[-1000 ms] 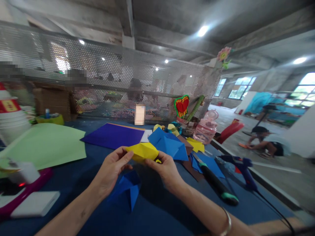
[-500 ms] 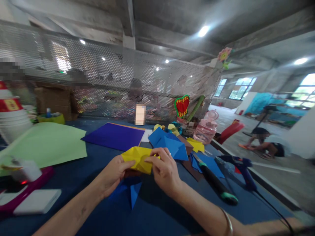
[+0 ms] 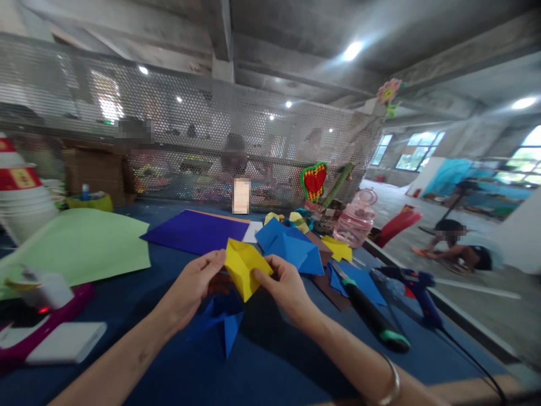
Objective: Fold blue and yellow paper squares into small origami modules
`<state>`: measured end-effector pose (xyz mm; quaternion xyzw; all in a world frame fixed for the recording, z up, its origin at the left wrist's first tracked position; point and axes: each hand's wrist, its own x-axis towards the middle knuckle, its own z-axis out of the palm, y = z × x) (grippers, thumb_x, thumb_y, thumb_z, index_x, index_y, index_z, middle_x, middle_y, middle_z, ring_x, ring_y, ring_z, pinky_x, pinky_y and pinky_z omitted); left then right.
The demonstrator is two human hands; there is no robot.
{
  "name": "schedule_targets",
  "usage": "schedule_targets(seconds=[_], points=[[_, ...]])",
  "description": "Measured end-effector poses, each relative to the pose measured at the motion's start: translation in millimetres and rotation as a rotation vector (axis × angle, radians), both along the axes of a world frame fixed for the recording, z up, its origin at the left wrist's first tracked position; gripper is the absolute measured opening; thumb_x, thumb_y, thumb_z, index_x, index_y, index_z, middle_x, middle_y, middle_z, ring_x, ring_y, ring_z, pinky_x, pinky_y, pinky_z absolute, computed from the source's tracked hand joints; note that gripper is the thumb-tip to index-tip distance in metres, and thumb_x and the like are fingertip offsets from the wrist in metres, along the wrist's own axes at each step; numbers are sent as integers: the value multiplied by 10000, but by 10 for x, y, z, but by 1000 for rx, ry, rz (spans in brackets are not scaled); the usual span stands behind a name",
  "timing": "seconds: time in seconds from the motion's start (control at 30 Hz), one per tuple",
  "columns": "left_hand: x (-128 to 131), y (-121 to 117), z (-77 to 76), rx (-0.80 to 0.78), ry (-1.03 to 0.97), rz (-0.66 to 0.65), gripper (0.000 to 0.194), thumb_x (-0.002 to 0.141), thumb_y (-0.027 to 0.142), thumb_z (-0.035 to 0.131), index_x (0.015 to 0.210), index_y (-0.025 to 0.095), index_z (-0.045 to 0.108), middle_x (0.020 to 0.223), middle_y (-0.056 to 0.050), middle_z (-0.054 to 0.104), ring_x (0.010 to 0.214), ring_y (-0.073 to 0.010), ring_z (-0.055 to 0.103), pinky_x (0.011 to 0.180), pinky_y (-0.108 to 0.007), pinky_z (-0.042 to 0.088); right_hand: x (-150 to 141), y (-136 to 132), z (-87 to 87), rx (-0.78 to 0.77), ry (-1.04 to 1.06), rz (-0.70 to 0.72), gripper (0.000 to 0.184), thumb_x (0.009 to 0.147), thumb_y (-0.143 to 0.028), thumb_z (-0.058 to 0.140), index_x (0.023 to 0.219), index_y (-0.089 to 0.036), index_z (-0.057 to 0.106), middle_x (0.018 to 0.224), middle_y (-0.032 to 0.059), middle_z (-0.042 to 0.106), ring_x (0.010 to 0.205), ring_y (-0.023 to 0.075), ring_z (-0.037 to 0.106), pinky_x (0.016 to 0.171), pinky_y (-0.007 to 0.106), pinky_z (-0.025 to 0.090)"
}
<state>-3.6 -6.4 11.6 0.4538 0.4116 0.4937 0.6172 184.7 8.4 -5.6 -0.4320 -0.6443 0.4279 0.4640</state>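
A folded yellow paper piece [image 3: 244, 266] is held above the blue table [image 3: 270, 361] between both hands. My left hand [image 3: 192, 287] pinches its left edge with thumb and fingers closed. On the right side, my right hand [image 3: 284, 286] pinches the paper too. Below the hands lies a folded blue paper piece [image 3: 224, 322] on the table. Just behind the yellow piece sit more folded blue papers [image 3: 289, 248].
A light green sheet [image 3: 80, 245] and a purple sheet [image 3: 196, 231] lie at the back left. A black-handled tool [image 3: 372, 316] and a blue glue gun [image 3: 416, 290] lie right. A pink bottle [image 3: 355, 223] stands behind, with a perforated metal screen [image 3: 169, 135] beyond; a white pad [image 3: 65, 349] lies left.
The yellow paper has been turned and refolded from a wide flat shape into a narrower pointed one. My right hand shifted from on top of it to its right edge.
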Motion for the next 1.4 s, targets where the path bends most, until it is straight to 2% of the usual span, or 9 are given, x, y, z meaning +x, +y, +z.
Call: schedule_targets(seconds=[0.1, 0.23, 0.47, 0.57, 0.77, 0.9, 1.0, 1.17, 1.4], points=[[6, -15, 28, -23, -47, -9, 380, 831, 462, 600, 1047, 151, 631, 927, -88, 712, 726, -157, 658, 658, -257, 506, -20, -15, 17, -29, 66, -68, 211, 752, -342, 653, 770, -188, 510, 639, -39, 548, 533, 106, 513, 472, 207, 400], [40, -34, -9, 13, 4, -93, 347, 775, 425, 678, 990, 152, 664, 883, -67, 711, 699, -144, 641, 623, -237, 491, -37, -22, -6, -36, 81, -61, 259, 747, -361, 652, 724, -211, 443, 621, -44, 529, 506, 115, 518, 448, 224, 417], [52, 3, -85, 60, 75, -55, 271, 716, 396, 735, 814, 146, 699, 748, -37, 668, 686, -139, 594, 595, -232, 495, -25, -32, -55, 52, -65, -110, 303, 749, -321, 638, 646, -223, 371, 560, -63, 448, 494, 110, 489, 455, 222, 390], [65, -1, -76, 97, 97, -50, 251, 715, 377, 732, 817, 150, 698, 767, -32, 671, 683, -139, 589, 587, -234, 480, -17, -30, -55, 85, -136, -137, 303, 753, -310, 619, 623, -220, 361, 548, -64, 425, 497, 103, 454, 458, 217, 367], [122, -12, -98, 286, 211, -43, 353, 619, 191, 774, 952, 177, 655, 934, -49, 710, 862, -200, 642, 749, -287, 494, -18, -28, -47, 111, -168, -179, 272, 759, -339, 619, 622, -202, 428, 570, -51, 444, 512, 98, 429, 459, 212, 349], [116, 6, -105, 293, 303, 110, 192, 684, 235, 702, 860, 165, 666, 706, -16, 686, 623, -162, 610, 555, -239, 453, -44, -64, -26, 59, -111, -90, 228, 801, -382, 598, 815, -155, 617, 687, -2, 581, 539, 108, 466, 460, 217, 368], [106, -5, -69, 275, 303, 185, 194, 677, 285, 707, 821, 160, 672, 642, -7, 670, 563, -152, 587, 531, -239, 443, -55, -76, -17, 53, -70, -55, 273, 818, -394, 596, 935, -153, 646, 755, 16, 627, 547, 108, 480, 453, 211, 373], [107, -21, -53, 256, 286, 236, 220, 660, 317, 721, 813, 168, 668, 644, 0, 670, 573, -155, 603, 537, -239, 452, -48, -55, -8, 34, -15, -49, 263, 808, -394, 612, 926, -160, 642, 763, 17, 656, 544, 118, 519, 445, 210, 387], [107, 10, -162, 291, 310, 220, 233, 711, 306, 698, 888, 172, 625, 708, -11, 673, 614, -160, 620, 580, -252, 492, -21, -25, -51, 71, -68, -98, 201, 735, -300, 671, 873, -156, 656, 793, 46, 693, 671, 173, 610, 540, 237, 460]])
